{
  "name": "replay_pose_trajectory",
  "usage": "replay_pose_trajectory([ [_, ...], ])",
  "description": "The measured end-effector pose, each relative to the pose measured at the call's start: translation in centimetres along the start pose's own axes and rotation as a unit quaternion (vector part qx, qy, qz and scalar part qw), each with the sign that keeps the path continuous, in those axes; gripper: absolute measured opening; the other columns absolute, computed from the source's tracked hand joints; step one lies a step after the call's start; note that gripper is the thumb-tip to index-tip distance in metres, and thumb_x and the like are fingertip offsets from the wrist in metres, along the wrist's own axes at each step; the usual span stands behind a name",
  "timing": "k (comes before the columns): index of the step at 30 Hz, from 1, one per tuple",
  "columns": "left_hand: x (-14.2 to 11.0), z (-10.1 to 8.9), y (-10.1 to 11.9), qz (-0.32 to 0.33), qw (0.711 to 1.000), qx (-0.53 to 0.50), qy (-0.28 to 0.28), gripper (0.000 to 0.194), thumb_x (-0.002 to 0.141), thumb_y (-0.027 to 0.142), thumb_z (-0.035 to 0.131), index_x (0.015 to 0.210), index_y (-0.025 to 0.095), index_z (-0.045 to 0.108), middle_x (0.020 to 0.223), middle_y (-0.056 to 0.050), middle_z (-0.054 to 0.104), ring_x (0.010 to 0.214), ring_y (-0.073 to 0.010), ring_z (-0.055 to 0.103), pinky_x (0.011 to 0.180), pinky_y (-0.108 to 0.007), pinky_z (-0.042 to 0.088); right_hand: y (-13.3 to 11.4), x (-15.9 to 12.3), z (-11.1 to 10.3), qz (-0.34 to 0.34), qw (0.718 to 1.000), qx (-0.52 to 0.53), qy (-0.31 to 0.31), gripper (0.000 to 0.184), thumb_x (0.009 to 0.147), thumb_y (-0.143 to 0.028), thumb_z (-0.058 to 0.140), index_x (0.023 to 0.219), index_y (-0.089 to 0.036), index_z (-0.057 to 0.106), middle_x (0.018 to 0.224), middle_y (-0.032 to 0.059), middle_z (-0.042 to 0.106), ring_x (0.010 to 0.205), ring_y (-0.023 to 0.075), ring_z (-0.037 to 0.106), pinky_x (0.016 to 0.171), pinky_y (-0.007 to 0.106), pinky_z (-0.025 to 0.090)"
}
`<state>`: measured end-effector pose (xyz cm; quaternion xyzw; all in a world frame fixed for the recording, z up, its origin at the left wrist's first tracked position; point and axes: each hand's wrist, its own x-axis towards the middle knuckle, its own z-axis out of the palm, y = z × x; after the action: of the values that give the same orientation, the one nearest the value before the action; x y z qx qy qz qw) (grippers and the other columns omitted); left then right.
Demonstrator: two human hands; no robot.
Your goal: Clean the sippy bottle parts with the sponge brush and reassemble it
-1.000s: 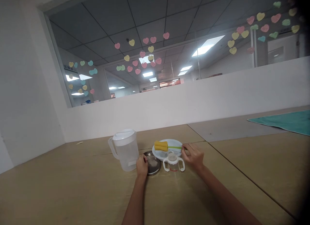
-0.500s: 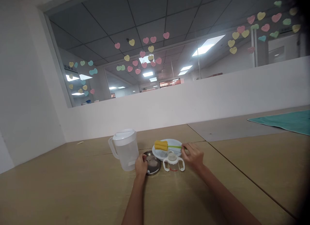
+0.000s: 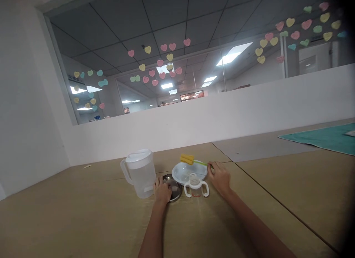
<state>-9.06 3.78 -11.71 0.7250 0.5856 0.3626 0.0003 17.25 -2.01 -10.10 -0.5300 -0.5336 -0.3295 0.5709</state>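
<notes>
My right hand (image 3: 219, 177) pinches the green handle of a bottle brush with a yellow sponge head (image 3: 187, 159), held just above the white plate (image 3: 181, 172). A clear baby bottle with two white handles (image 3: 196, 184) stands in front of the plate, between my hands. My left hand (image 3: 162, 191) rests with curled fingers on the rim of a small steel bowl (image 3: 175, 188). A translucent plastic pitcher with a white lid (image 3: 139, 172) stands just left of that hand.
All of this sits on a tan table (image 3: 83, 213) against a low white wall (image 3: 222, 117). A teal cloth (image 3: 324, 137) lies at the far right. Glass above the wall carries several coloured heart stickers.
My right hand has lifted the brush off the plate, so its yellow head now hangs above the plate's far edge. My left hand stays on the steel bowl.
</notes>
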Motion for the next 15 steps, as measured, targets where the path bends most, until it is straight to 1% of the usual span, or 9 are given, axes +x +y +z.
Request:
replay_pose_trajectory([
  [1, 0.1, 0.0, 0.3, 0.007, 0.995, 0.093, -0.028, 0.014, 0.073, 0.018, 0.058, 0.077, 0.019, 0.071, 0.125, -0.011, 0.051, 0.126, -0.033, 0.03, 0.104, -0.049, 0.021, 0.0, 0.0, 0.0, 0.0, 1.0, -0.003, -0.005, 0.017, 0.086, -0.021, 0.047, 0.079, -0.017, 0.062, 0.072, 0.0033, 0.063, 0.07, 0.0157, 0.054, 0.064, 0.026, 0.035],
  [2, 0.3, 0.0, 0.6, 0.013, 0.984, 0.169, -0.05, 0.019, 0.077, 0.019, 0.053, 0.083, 0.018, 0.071, 0.123, -0.012, 0.053, 0.124, -0.0318, 0.034, 0.102, -0.047, 0.025, 0.0, 0.0, 0.0, 0.0, 1.0, -0.006, -0.009, 0.017, 0.086, -0.021, 0.047, 0.079, -0.017, 0.062, 0.072, 0.0032, 0.063, 0.07, 0.0157, 0.054, 0.065, 0.026, 0.035],
  [3, 0.6, 0.0, 0.9, 0.018, 0.972, 0.224, -0.067, 0.023, 0.079, 0.019, 0.049, 0.088, 0.017, 0.07, 0.118, -0.013, 0.056, 0.121, -0.0308, 0.037, 0.099, -0.045, 0.028, 0.0, 0.0, 0.0, 0.0, 1.0, -0.008, -0.011, 0.017, 0.086, -0.022, 0.046, 0.08, -0.017, 0.062, 0.072, 0.0032, 0.063, 0.07, 0.0156, 0.054, 0.065, 0.026, 0.035],
  [4, 1.0, 0.0, 1.2, 0.021, 0.963, 0.258, -0.078, 0.026, 0.08, 0.017, 0.046, 0.092, 0.015, 0.07, 0.114, -0.014, 0.058, 0.118, -0.03, 0.04, 0.097, -0.043, 0.03, 0.0, 0.0, 0.0, 0.0, 1.0, -0.008, -0.011, 0.018, 0.087, -0.022, 0.046, 0.08, -0.017, 0.062, 0.073, 0.0033, 0.063, 0.07, 0.0156, 0.054, 0.065, 0.026, 0.035],
  [7, 2.4, 0.1, 1.8, 0.022, 0.951, 0.292, -0.098, 0.031, 0.081, 0.012, 0.043, 0.096, 0.012, 0.069, 0.107, -0.016, 0.061, 0.113, -0.0295, 0.044, 0.093, -0.041, 0.033, -0.1, 0.2, -0.1, 0.002, 1.0, -0.006, -0.006, 0.019, 0.087, -0.022, 0.044, 0.08, -0.017, 0.062, 0.073, 0.0036, 0.064, 0.07, 0.0153, 0.054, 0.065, 0.026, 0.035],
  [11, 4.3, 0.0, 2.1, 0.019, 0.933, 0.33, -0.143, 0.034, 0.081, 0.008, 0.039, 0.099, 0.013, 0.068, 0.107, -0.016, 0.063, 0.11, -0.0284, 0.047, 0.089, -0.039, 0.036, -0.3, 0.5, -0.2, 0.003, 1.0, 0.0, -0.005, 0.019, 0.087, -0.021, 0.045, 0.079, -0.017, 0.062, 0.073, 0.0035, 0.063, 0.071, 0.0155, 0.054, 0.066, 0.026, 0.035],
  [15, 5.6, -0.3, 2.2, 0.031, 0.92, 0.344, -0.188, 0.034, 0.08, 0.008, 0.042, 0.101, 0.012, 0.067, 0.11, -0.016, 0.062, 0.113, -0.0289, 0.045, 0.092, -0.04, 0.035, -0.5, 0.6, -0.3, -0.001, 1.0, -0.006, -0.003, 0.017, 0.086, -0.021, 0.046, 0.08, -0.018, 0.062, 0.072, 0.0027, 0.063, 0.071, 0.0154, 0.052, 0.066, 0.026, 0.034],
])
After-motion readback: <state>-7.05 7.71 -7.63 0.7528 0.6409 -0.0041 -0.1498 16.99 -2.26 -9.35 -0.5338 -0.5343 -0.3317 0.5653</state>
